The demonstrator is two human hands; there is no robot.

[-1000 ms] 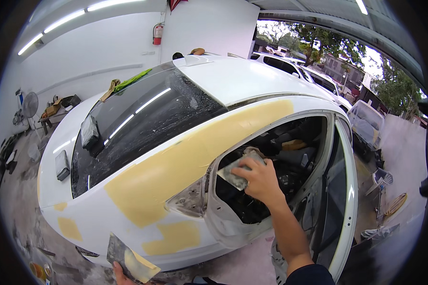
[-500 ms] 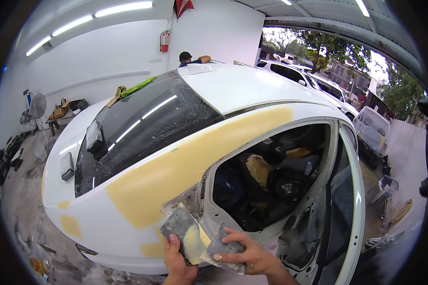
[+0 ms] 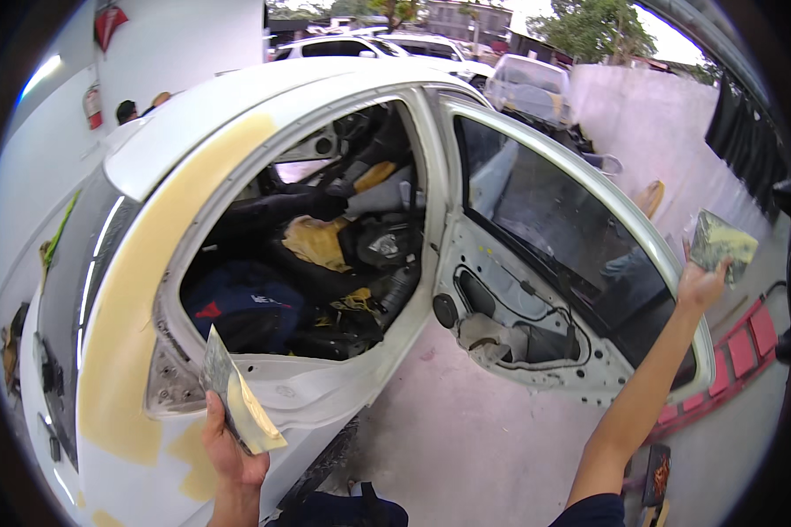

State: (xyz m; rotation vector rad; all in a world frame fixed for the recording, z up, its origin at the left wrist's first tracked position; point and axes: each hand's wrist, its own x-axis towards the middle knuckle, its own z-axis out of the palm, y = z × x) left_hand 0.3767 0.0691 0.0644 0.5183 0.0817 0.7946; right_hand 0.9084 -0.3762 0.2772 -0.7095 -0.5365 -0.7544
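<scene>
paste (image 3: 255, 418) in pale yellow is partly coating a dark plate (image 3: 218, 376) that the left hand (image 3: 234, 455) is gripping, tilted in front of the white car (image 3: 202, 114) at near left. the right hand (image 3: 703, 285) is grasping a second plate (image 3: 717, 242), yellow-smeared, and holding it out at the right, past the edge of the open door (image 3: 523, 386). the plates are no longer meeting as half a second ago; they are standing well apart, so the work between them is seemingly pausing, while neither is touching the yellow patch (image 3: 119, 325) on the bodywork.
</scene>
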